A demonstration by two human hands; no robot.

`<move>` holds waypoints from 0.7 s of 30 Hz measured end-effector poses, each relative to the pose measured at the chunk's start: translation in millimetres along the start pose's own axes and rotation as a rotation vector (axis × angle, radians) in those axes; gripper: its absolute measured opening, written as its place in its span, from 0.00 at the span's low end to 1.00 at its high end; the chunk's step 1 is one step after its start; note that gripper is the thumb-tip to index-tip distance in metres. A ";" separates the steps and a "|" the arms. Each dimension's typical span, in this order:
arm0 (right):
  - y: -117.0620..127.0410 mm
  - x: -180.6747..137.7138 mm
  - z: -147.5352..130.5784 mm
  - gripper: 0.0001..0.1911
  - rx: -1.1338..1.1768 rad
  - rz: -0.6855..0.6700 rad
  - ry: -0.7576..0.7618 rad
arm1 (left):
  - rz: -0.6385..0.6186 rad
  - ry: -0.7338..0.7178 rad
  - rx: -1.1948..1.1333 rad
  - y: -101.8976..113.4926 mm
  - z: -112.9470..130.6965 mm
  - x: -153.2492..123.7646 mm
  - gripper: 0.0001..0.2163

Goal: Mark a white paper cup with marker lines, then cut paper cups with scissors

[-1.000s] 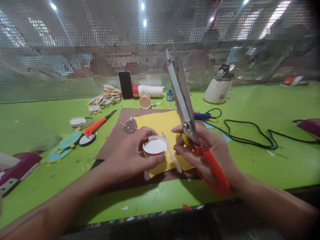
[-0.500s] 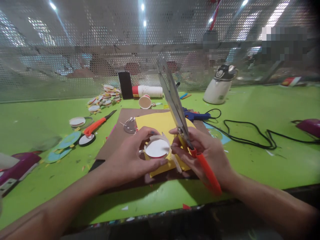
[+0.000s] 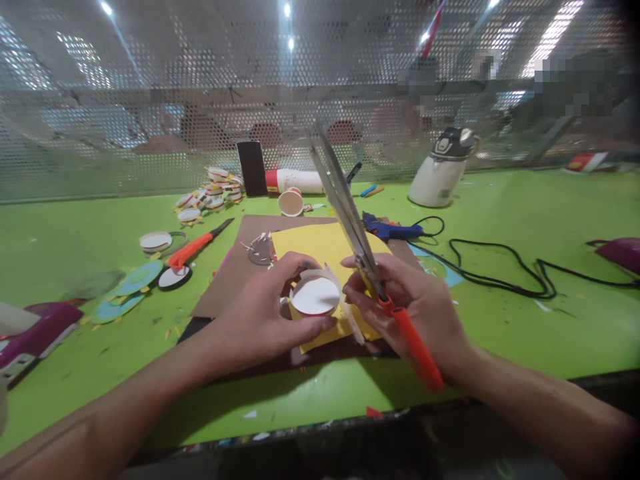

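Note:
Between the thumb and fingers of my left hand is a cut paper cup bottom, a shallow white disc with a raised rim and a red line at its edge. My right hand is closed around scissors with orange-red handles, the long blades pointing up and away, slightly apart. Its fingertips are close to the cup bottom's right side; whether they touch it is unclear. Beneath both hands lies a yellow paper sheet on a brown board, with a thin pale strip between the hands.
An orange cutter knife and blue paper rings lie left. Behind are a pile of cup pieces, a phone and stacked paper cups. A blue glue gun, black cord and kettle are right.
The scissors have tilted slightly to the left at their tips. Both hands keep their hold with almost no movement, and the view has shifted a little.

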State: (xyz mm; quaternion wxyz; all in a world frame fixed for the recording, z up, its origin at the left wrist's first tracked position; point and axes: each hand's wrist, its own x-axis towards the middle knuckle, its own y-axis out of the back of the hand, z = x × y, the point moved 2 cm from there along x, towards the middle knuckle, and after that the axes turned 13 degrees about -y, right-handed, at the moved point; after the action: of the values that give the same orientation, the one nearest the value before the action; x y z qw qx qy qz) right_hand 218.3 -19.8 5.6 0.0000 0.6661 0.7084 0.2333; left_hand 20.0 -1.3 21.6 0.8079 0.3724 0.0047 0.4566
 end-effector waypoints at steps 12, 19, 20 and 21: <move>-1.9 1.4 4.4 0.20 -0.012 -0.003 -0.030 | 0.025 -0.026 0.112 -0.4 5.0 0.5 0.18; 1.2 0.2 -14.3 0.11 -0.104 0.046 0.088 | 0.033 -0.046 0.197 0.3 4.3 1.0 0.19; 0.9 0.2 -14.4 0.10 -0.112 0.045 0.093 | 0.034 -0.051 0.219 0.5 4.6 1.0 0.20; 0.4 0.4 -13.1 0.10 -0.112 0.039 0.087 | 0.035 -0.058 0.235 0.7 5.1 1.2 0.20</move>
State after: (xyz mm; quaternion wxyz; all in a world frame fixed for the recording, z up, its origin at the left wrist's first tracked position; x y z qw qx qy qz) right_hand 214.6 -23.8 17.6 0.0016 0.6681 0.6804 0.3012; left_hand 21.9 -3.2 26.1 0.7505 0.4776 0.0282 0.4559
